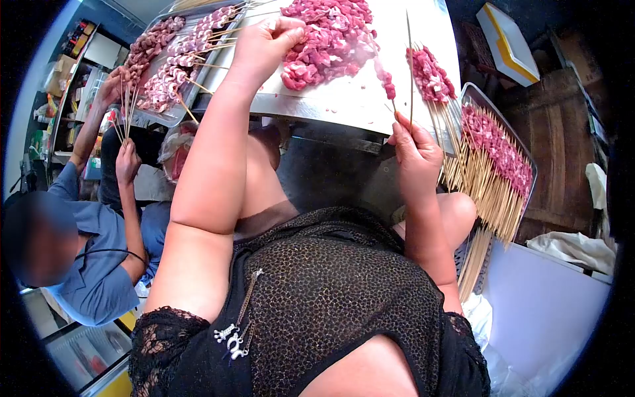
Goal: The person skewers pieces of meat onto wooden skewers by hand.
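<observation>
My left hand (270, 45) is closed in a pinch at the left edge of a pile of raw meat pieces (334, 49); what its fingers hold, if anything, is hidden. My right hand (417, 149) is near the table's front edge, gripping a skewer (389, 87) with a few meat pieces threaded on it. A bare bamboo stick (409, 63) also rises from between its fingers. Right of that hand, a bunch of filled meat skewers (431, 76) lies on the white table (291, 107).
At right, a tray (529, 159) carries rows of meat skewers. Another tray (173, 120) with filled skewers stands at upper left. Beside me a co-worker (99, 231) holds several sticks (127, 112). A white box with a yellow edge (508, 43) stands at upper right.
</observation>
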A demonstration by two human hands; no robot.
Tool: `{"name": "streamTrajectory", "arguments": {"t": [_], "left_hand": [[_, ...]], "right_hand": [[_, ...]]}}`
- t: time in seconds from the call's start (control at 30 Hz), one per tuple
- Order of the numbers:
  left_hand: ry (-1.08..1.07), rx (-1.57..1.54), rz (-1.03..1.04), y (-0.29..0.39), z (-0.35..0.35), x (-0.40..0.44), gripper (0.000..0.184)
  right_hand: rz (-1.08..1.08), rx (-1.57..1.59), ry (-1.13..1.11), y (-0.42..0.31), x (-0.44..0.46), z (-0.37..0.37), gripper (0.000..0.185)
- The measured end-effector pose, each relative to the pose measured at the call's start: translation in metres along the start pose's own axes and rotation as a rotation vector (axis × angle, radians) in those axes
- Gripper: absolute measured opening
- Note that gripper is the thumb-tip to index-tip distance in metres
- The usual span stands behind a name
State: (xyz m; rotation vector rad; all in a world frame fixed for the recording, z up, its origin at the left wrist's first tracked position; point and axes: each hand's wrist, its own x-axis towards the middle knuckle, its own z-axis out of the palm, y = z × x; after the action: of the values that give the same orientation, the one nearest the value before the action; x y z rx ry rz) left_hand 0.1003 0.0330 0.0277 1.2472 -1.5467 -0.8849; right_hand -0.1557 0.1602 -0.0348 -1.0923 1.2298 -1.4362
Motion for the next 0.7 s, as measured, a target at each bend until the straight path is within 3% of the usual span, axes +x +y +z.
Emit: {"name": "streamTrajectory", "arguments": {"t": [0.1, 0.17, 0.2, 0.23, 0.37, 0.43, 0.47, 0.53, 0.57, 0.63, 0.7], "left_hand": [[-0.070, 0.266, 0.040, -0.003, -0.002, -0.004, 0.016], [-0.167, 0.587, -0.034, 0.016, 0.004, -0.011, 0.020], [-0.170, 0.783, 0.052, 0.015, 0.007, -0.010, 0.026], [-0.257, 0.878, -0.040, 0.016, 0.012, -0.012, 0.029], [-0.331, 1.101, 0.051, 0.009, 0.025, -0.018, 0.022], [-0.315, 0.651, 0.044, 0.012, 0.025, -0.019, 0.016], [-0.321, 0.652, 0.049, 0.014, 0.025, -0.020, 0.016], [-0.273, 0.178, -0.227, 0.023, 0.027, -0.023, 0.014], [-0.200, 0.056, -0.075, 0.009, 0.027, -0.021, 0.017], [-0.174, -0.195, -0.306, 0.016, 0.023, -0.018, 0.019], [-0.156, -0.285, -0.331, 0.015, 0.024, -0.015, 0.020]], "right_hand": [[-0.012, -0.028, 0.005, 0.001, -0.001, 0.001, 0.024], [-0.034, -0.043, 0.002, 0.001, -0.002, 0.001, 0.024], [-0.036, -0.050, -0.003, 0.001, -0.002, 0.001, 0.024], [-0.039, -0.057, -0.009, 0.001, -0.002, 0.001, 0.024], [-0.040, -0.053, -0.020, -0.003, -0.004, 0.003, 0.023], [-0.031, -0.043, -0.020, -0.003, -0.005, 0.002, 0.023], [-0.031, -0.042, -0.013, -0.004, -0.006, 0.001, 0.023], [-0.034, -0.032, -0.010, -0.005, -0.007, -0.002, 0.024], [-0.035, -0.033, -0.009, -0.004, -0.008, -0.003, 0.024], [0.005, -0.007, -0.015, -0.003, -0.008, -0.004, 0.024], [0.032, -0.026, -0.026, -0.005, -0.009, -0.006, 0.024]]}}
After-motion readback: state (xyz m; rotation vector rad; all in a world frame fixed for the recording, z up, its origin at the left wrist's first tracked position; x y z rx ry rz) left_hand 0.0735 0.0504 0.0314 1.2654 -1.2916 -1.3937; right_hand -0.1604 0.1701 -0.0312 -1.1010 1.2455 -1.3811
